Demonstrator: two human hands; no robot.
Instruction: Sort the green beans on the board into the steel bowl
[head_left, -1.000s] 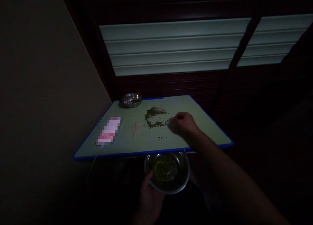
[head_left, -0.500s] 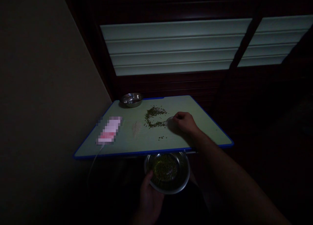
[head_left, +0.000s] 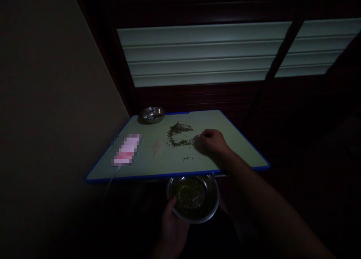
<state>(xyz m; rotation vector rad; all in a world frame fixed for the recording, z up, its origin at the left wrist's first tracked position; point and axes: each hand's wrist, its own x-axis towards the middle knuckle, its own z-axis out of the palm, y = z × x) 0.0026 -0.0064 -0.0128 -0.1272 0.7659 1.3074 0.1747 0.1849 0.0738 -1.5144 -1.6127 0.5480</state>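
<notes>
My left hand [head_left: 175,229] grips a metal bowl [head_left: 215,204] by its left side and from below, just under the table's near edge. Small green grains that look like mung beans [head_left: 190,193] lie in the bottom of this bowl. Over the table, my right hand [head_left: 213,140] pinches a spoon [head_left: 196,139], its tip low beside the lower right end of the scattered beans [head_left: 177,130]. These form a curved patch on the pale tabletop [head_left: 225,125]. A few stray beans [head_left: 187,159] lie nearer the front edge.
A second metal bowl [head_left: 152,116] stands at the table's back left corner. On the left lies a blurred-out phone-like device [head_left: 126,150] with a white cable [head_left: 108,185] hanging off the front edge. Behind the table rises a dark panel with pale slats [head_left: 197,56]; a wall [head_left: 56,82] borders the left.
Hardly anything differs. My right hand and the spoon stay beside the bean patch, with only a tiny shift, and the bowl in my left hand keeps its place.
</notes>
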